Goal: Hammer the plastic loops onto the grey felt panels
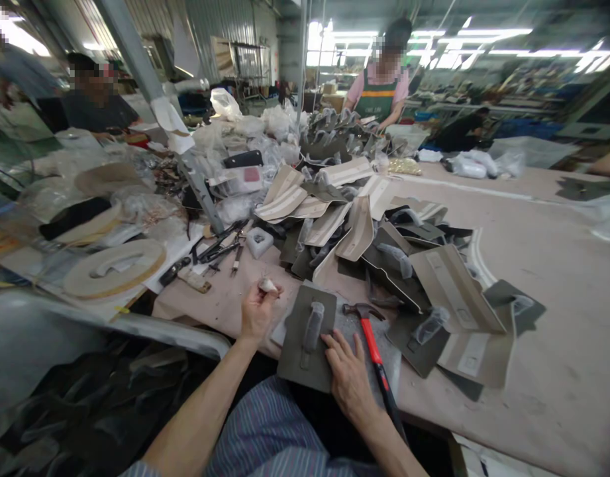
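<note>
My left hand (257,311) is raised above the table edge, its fingertips pinching a small white piece (267,285). My right hand (349,374) rests flat on a dark olive fabric panel (297,344), which carries a grey padded strip (313,326) down its middle. Just right of that hand lies a claw hammer (371,338) with a red and black handle, its head pointing away from me. Beyond it, a loose heap of olive and beige panels (364,245) covers the beige-topped worktable (548,344).
Pliers and other hand tools (218,245) lie left of the heap, near a small grey block (259,242). Further left are beige rings (113,268). Plastic bags (250,126) pile up behind. Co-workers (384,79) (96,96) stand or sit beyond the table. Dark material (81,411) fills a bin at lower left.
</note>
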`<move>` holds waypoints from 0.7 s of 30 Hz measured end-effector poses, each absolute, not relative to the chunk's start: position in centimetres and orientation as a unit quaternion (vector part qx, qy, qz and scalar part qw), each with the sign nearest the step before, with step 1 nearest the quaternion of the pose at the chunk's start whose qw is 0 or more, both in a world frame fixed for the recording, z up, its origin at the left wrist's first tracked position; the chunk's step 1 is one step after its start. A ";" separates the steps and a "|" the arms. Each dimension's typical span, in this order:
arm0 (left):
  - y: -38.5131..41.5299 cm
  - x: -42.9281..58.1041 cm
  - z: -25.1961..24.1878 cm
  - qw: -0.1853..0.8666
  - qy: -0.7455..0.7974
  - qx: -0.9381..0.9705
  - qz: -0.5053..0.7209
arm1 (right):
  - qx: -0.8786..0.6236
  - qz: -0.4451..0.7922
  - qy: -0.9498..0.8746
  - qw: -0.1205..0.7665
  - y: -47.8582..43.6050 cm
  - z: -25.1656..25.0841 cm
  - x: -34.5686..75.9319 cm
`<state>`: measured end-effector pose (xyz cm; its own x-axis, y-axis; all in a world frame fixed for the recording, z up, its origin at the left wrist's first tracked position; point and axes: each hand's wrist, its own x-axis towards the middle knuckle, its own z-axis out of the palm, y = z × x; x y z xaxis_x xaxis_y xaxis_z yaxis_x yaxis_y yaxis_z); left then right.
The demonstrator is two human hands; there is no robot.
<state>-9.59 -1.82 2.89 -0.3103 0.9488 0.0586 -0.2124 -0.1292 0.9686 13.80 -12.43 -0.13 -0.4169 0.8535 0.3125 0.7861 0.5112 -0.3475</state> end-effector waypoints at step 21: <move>0.6 -3.7 0.3 0.571 0.443 0.492 0.485 | -0.734 0.016 -0.671 0.108 -11.0 3.8 20.3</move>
